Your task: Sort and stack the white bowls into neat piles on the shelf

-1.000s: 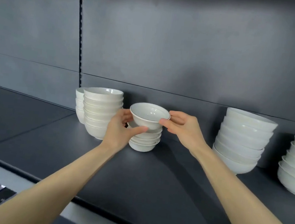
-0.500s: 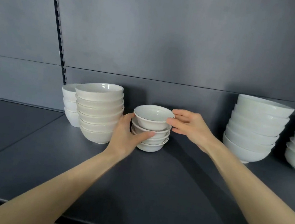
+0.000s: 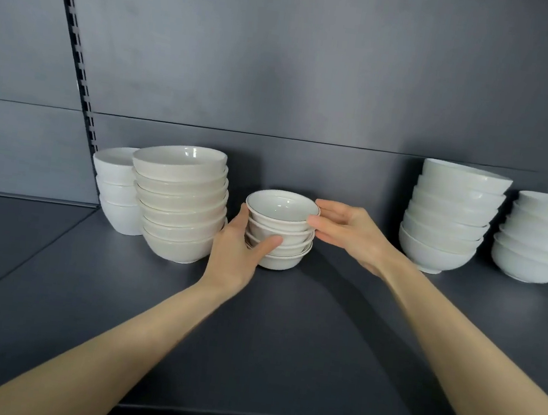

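Compared with one second ago, the top bowl (image 3: 281,208) no longer sits raised and tilted; it is seated level in the small stack (image 3: 278,242), four bowls nested, at mid-shelf (image 3: 283,346) near the back wall. The left hand (image 3: 235,254) has dropped lower: its thumb curls across the front of the lower bowls, and the fingers, hidden behind, apparently wrap the stack. The right hand (image 3: 348,237) is relaxed, with near-straight fingertips touching the top bowl's right rim. Just left stands a taller stack (image 3: 179,206), with a cup stack (image 3: 113,187) behind it. Two wide stacks (image 3: 447,221) (image 3: 541,240) stand well apart, right.
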The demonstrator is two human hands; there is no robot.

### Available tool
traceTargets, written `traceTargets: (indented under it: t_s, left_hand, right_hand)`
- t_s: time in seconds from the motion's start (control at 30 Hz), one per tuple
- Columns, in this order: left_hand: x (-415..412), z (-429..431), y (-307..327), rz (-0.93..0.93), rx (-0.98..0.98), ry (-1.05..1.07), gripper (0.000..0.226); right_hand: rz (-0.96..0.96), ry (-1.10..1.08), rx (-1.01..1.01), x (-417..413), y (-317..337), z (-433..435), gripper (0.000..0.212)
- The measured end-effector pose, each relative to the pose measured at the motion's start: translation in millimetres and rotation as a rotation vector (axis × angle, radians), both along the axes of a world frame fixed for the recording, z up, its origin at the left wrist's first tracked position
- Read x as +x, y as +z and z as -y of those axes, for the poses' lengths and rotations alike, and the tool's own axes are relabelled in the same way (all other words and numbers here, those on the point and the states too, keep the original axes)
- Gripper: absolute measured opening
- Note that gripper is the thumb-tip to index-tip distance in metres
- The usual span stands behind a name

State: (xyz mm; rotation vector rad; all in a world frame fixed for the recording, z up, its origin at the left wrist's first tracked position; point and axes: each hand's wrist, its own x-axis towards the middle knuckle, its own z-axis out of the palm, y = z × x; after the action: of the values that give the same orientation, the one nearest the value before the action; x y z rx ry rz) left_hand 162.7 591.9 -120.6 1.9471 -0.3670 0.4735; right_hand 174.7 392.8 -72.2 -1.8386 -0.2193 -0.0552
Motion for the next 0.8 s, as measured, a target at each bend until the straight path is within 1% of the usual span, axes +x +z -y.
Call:
traceTargets:
  t_s: [0.2,0.3,0.43,0.5,0.6,0.7,0.8]
  left_hand:
    - [0.0,-1.5,1.0,-0.004,0.009,-0.005,0.063]
    - [-4.7,-1.6,4.1,-0.026,0.015,-0.006,0.063]
    - [-15.7,-5.4,3.1,-0.044,0.034,0.054,0.053]
    - [-26.1,-6.9,3.9,-0.044,0.096,0.105,0.044]
    - [-43.6,-3.8,11.1,0.004,0.242,0.135,0.038]
    - [-56.0,8.1,28.4,0.085,0.415,0.11,0.04]
    - [-59.8,29.6,54.1,0.139,0.583,0.063,0.049]
  right_hand:
    - [-0.014,-0.007,-0.034,-3.9,5.0,-2.6,0.06]
    - [0.001,-0.013,-0.097,-8.9,10.9,-4.7,0.055]
    - [0.052,-0.053,-0.201,-17.1,17.2,-5.9,0.049]
    - [0.103,-0.094,-0.269,-24.2,18.4,-1.8,0.051]
    - [0.167,-0.178,-0.48,-39.3,20.6,13.3,0.053]
    - [0.17,-0.228,-0.605,-56.9,24.8,35.4,0.055]
    - [0.205,-0.299,-0.743,-74.6,38.3,58.5,0.056]
